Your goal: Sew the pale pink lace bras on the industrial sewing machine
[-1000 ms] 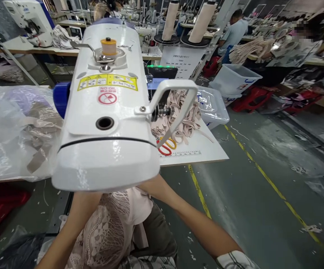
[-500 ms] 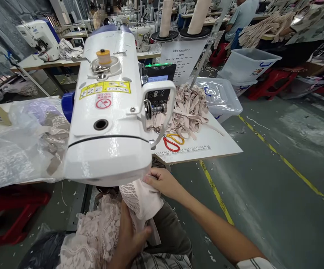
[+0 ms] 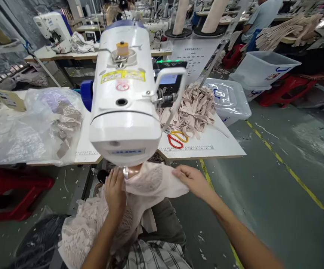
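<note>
Under the head of the white sewing machine (image 3: 125,127), a pale pink lace fabric (image 3: 156,179) lies over the machine's metal arm. My right hand (image 3: 192,181) pinches the fabric's right end and holds it out to the side. My left hand (image 3: 116,190) rests with its fingers together on the fabric at the left of the metal arm, close below the machine head. More ruffled lace (image 3: 80,228) hangs in a heap below my left hand, over my lap. The needle area is hidden by the machine head.
Red and yellow scissors (image 3: 177,139) and a heap of beige straps (image 3: 197,110) lie on the white table (image 3: 220,149). Plastic bags (image 3: 46,123) cover the left table. Lidded bins (image 3: 229,99) stand at right, a red stool (image 3: 13,194) at lower left. A person (image 3: 262,18) sits far back.
My right hand has moved right, stretching the fabric outward. My left hand has risen from the lower lace to beside the metal arm. The camera view has shifted, and the machine head's front shows more.
</note>
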A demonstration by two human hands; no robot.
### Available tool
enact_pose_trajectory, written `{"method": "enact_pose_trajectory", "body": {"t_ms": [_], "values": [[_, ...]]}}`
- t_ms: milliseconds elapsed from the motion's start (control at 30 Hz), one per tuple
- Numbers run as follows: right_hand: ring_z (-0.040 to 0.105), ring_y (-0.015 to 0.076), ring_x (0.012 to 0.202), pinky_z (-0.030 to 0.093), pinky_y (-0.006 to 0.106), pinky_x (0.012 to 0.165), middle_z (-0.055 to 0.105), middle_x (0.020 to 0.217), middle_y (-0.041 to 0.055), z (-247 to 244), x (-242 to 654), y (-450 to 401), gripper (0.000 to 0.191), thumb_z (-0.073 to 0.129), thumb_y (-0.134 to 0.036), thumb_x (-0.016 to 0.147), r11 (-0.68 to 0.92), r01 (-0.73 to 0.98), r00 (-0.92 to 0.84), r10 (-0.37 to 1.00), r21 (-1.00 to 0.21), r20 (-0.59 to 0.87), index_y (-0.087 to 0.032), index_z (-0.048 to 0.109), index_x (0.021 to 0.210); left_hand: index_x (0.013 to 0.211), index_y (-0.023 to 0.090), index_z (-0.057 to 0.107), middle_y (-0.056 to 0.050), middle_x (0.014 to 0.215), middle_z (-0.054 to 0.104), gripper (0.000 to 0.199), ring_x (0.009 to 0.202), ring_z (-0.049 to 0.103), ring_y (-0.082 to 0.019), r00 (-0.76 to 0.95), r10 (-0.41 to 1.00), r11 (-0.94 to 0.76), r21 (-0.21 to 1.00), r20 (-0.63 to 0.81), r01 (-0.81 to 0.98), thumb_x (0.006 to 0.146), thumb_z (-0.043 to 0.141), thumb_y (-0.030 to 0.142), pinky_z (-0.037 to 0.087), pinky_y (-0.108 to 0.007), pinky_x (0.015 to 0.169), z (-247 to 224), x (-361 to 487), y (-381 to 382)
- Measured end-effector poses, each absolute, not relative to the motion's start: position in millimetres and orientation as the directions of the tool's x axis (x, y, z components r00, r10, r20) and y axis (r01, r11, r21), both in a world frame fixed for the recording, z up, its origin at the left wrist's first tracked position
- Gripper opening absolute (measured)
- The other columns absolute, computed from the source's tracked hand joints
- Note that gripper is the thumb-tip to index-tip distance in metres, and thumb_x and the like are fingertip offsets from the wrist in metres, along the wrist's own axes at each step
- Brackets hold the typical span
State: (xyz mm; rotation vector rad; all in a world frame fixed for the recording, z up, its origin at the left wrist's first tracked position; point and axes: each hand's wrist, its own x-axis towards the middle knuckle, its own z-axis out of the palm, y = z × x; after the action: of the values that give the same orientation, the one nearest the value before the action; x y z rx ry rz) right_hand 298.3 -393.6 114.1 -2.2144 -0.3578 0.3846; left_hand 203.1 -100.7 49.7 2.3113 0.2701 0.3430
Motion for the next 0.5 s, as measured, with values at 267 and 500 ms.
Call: {"method": "enact_pose_trajectory", "body": {"t_ms": [267,500], "values": [[0.061,0.0346,0.102,0.046,0.042,0.084,0.066,0.108,0.0234,-5.8,294.2,-410.7,0.038,0.052,-0.037,0.09,-0.907,0.142,0.928,0.262,-0.397,-0.266,-0.009,0.063,0.113,0.119,0.02,0.064,-0.012,0.126,0.066,0.037,0.115,0.063,-0.026,0.996,-0.076,-0.751,0.659,-0.038,-0.032,0.084,0.057,0.025,0.053,-0.04,0.096,50.2,152.3,-149.3],[0.037,0.0347,0.138,0.032,0.048,0.113,0.042,0.148,0.0192,-52.6,271.6,-314.5,0.061,0.068,-0.033,0.082,-0.702,0.413,0.79,0.593,-0.58,-0.157,-0.016,0.049,0.138,0.081,0.02,0.056,-0.009,0.081,0.065,0.045,0.075,0.062,-0.026,0.756,0.59,-0.751,0.152,-0.285,0.643,0.089,0.044,0.062,0.044,-0.032,0.062,110.5,25.8,-19.5]]}}
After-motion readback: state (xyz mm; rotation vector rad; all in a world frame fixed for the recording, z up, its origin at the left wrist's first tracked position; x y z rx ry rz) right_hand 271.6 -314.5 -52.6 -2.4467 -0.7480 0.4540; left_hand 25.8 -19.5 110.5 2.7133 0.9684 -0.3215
